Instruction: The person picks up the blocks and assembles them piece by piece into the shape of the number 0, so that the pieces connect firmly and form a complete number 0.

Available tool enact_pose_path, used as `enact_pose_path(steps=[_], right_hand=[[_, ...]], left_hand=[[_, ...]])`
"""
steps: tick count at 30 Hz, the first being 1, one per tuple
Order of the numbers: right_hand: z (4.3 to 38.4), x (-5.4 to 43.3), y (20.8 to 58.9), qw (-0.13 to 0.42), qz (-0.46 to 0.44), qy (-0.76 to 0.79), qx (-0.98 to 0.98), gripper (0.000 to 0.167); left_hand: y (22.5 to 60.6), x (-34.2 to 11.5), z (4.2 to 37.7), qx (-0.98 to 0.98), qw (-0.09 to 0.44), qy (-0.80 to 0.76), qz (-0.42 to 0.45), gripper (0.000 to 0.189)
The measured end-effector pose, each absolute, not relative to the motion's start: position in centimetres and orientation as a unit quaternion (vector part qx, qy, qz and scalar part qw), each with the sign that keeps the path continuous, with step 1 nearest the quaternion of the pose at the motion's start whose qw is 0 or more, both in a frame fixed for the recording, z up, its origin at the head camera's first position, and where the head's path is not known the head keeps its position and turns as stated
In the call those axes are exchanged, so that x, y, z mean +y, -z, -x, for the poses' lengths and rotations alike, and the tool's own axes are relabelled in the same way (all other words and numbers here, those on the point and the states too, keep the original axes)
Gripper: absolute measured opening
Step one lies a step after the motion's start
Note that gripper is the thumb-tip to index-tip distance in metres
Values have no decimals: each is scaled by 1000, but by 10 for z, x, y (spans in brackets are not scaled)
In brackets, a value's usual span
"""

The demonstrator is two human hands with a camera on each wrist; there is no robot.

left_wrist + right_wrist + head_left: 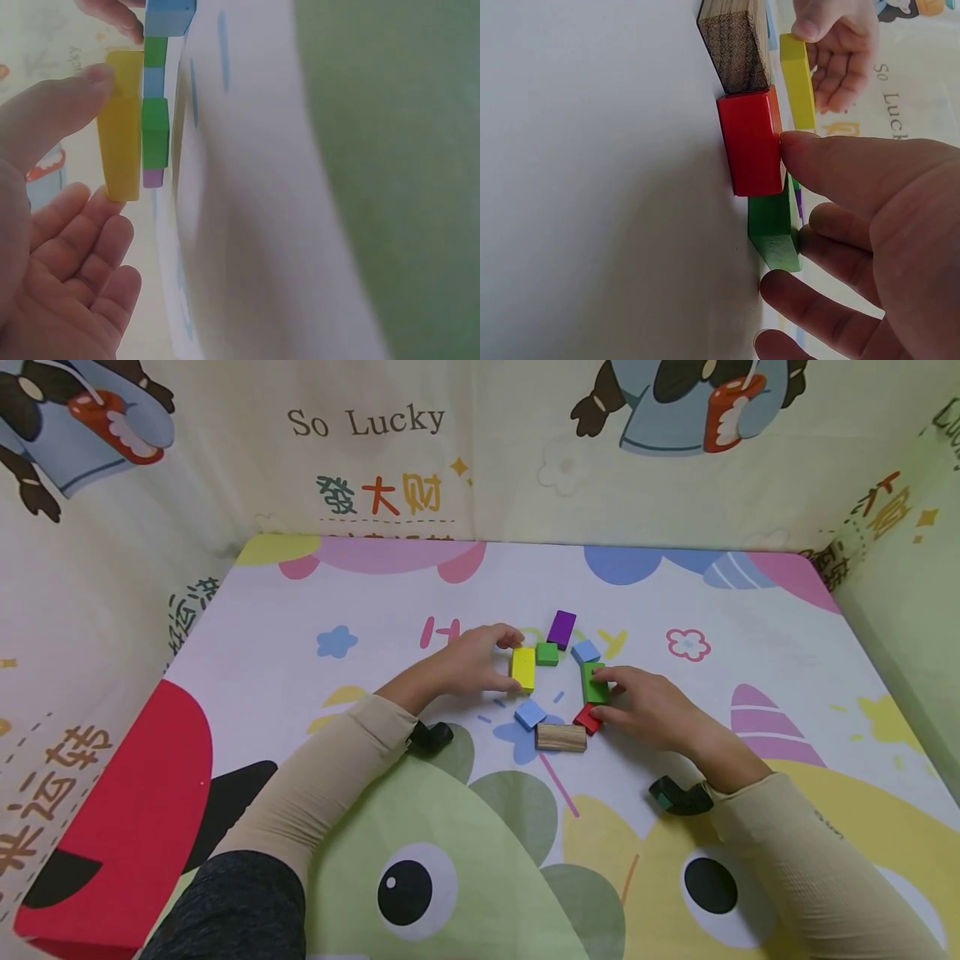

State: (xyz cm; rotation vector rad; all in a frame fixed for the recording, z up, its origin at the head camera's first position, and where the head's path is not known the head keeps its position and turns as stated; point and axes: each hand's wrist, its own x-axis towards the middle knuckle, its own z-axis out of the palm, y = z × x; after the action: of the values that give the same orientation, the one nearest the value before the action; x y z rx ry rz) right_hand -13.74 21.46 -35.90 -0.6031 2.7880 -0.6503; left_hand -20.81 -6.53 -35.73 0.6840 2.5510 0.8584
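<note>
My left hand (474, 662) pinches a yellow block (523, 670) lengthwise between thumb and fingertips. In the left wrist view this yellow block (120, 135) looks raised off the mat. My right hand (654, 708) has its thumb against a small red block (750, 142), while other fingers touch a long green block (592, 685). Those blocks belong to a rough ring that also has a wood-grain block (561, 737), a blue block (530, 715) at the front, another blue block (586, 652) at the back, a small green block (547, 653) and a purple block (562, 629).
A printed mat (420, 727) with cartoon figures covers the table. Patterned cloth (510, 485) rises behind it and along both sides. Black wrist devices (678, 796) sit near each sleeve cuff.
</note>
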Motion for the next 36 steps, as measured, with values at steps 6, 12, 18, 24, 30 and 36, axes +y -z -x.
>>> enact_pose_path(steps=[6,12,18,24,30,36], right_hand=[[137,215,359,106,206,222,947,57],[137,214,359,108,207,220,947,57],[136,214,359,105,206,223,947,57],[137,214,360,105,205,223,947,57],[137,214,359,107,205,223,947,57],[137,214,360,108,202,225,947,57]], left_hand=[[358,-66,207,904,182,-301,-243,71],[359,-67,206,903,180,-300,-251,71],[359,-67,205,903,185,-296,-249,70],[360,-66,206,904,195,-285,-251,71],[361,-64,207,908,206,-261,-256,72],[361,-63,207,910,213,-252,-253,73]])
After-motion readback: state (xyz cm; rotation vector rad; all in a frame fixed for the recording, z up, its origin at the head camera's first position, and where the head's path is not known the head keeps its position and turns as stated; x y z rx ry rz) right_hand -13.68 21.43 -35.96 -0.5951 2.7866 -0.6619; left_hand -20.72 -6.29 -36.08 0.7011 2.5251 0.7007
